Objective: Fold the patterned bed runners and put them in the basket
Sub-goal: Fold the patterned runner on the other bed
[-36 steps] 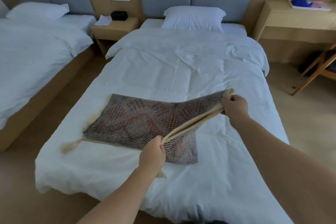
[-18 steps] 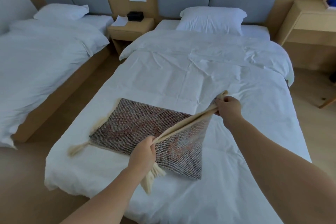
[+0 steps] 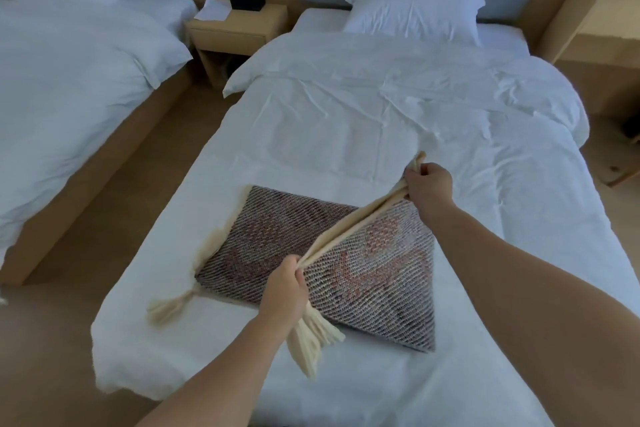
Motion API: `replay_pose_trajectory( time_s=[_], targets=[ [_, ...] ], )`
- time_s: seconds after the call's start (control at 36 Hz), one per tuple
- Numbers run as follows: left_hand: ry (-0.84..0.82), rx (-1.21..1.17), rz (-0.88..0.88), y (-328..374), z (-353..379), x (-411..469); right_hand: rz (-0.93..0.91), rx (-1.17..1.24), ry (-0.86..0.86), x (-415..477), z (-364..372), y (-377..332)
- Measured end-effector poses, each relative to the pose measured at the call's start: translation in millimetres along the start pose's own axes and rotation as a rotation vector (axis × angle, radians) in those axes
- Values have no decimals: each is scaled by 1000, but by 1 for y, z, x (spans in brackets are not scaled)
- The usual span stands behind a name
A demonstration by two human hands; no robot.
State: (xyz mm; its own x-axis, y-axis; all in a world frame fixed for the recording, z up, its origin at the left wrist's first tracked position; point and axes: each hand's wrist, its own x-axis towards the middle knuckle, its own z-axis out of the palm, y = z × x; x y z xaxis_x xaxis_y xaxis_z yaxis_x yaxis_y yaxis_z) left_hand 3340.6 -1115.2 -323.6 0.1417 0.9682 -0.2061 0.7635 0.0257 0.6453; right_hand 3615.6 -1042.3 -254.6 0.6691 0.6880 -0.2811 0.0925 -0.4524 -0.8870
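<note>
A patterned bed runner (image 3: 277,239), brown and red weave with cream edging and tassels, lies partly folded near the foot of the white bed (image 3: 381,121). My left hand (image 3: 284,288) grips the near end of its cream edge, tassels hanging below my fist. My right hand (image 3: 429,187) grips the far end of the same edge, held above the bed. The edge is stretched taut between both hands, and the right half of the runner hangs from it. No basket is in view.
A second white bed (image 3: 69,73) stands on the left across a strip of floor. Between the beds is a wooden nightstand (image 3: 235,35) with a black box and paper. A wooden desk (image 3: 595,21) stands at the right.
Both hands have carried the lifted edge leftward over the flat part of the runner, so the raised flap now stands steeper. The view has shifted closer.
</note>
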Motion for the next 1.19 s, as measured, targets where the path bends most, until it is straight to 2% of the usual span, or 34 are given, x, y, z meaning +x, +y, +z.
replay_pose_trajectory(
  time_s=[0.11, 0.28, 0.61, 0.75, 0.94, 1.11, 1.19],
  targets=[
    [-56, -34, -34, -52, -24, 35, 1, -100, 70, -1, 77, -6],
    [-119, -87, -138, -132, -59, 84, -23, -244, 65, 11, 206, -6],
    [-202, -5, -361, -260, -57, 146, -55, -494, -92, 37, 395, 34],
    [-291, 38, -435, -294, -53, 165, -60, -528, -168, 40, 445, 49],
    [-268, 126, -479, -317, -55, 178, -49, -547, -194, 50, 492, 62],
    [-210, 179, -464, -324, -55, 181, -30, -634, -306, 47, 507, 84],
    [-181, 357, -364, -324, -50, 180, -147, -630, -356, 36, 504, 89]
  ],
)
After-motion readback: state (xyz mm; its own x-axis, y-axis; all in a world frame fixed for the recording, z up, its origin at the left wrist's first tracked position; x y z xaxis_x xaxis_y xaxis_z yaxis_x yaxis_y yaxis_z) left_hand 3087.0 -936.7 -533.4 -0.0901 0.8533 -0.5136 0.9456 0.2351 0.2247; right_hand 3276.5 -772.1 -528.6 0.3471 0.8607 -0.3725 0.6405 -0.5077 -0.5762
